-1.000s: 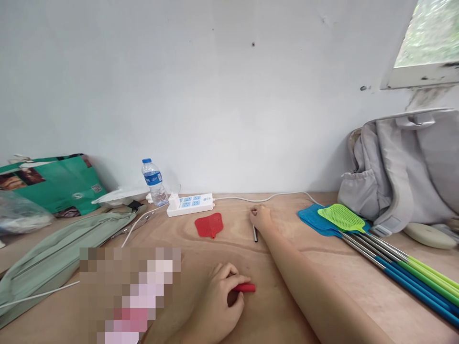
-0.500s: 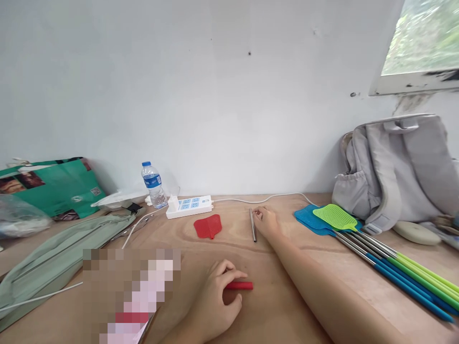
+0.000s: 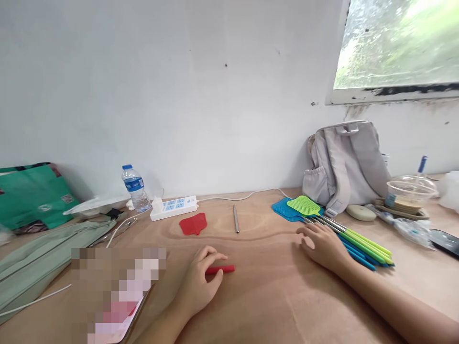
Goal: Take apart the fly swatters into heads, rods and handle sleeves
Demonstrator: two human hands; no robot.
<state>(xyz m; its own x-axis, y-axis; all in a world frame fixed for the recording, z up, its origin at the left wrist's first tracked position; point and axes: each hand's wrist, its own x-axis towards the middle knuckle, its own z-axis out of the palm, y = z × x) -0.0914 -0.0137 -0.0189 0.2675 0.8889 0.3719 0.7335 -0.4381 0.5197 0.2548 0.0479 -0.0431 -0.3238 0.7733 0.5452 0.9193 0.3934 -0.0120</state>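
Note:
My left hand rests on the table, loosely curved over a short red handle; thumb and index finger stay apart, and the handle's left end is hidden by the hand. Beyond it lie a red fly swatter head and, separately, a thin metal rod. My right hand is palm down with fingers loosely apart, holding nothing visible. Its fingers lie just in front of a bundle of fly swatters, with blue heads, a green head and blue and green handles partly behind the hand.
Along the white wall stand a water bottle, a white power strip and a grey backpack. A drink cup and phone are at right. At left are a green bag, a pale green cloth bag and a blurred-out item.
My right hand has let go of the metal rod and moved right to the swatter bundle. My left hand stays by the red handle. The view has turned to the right.

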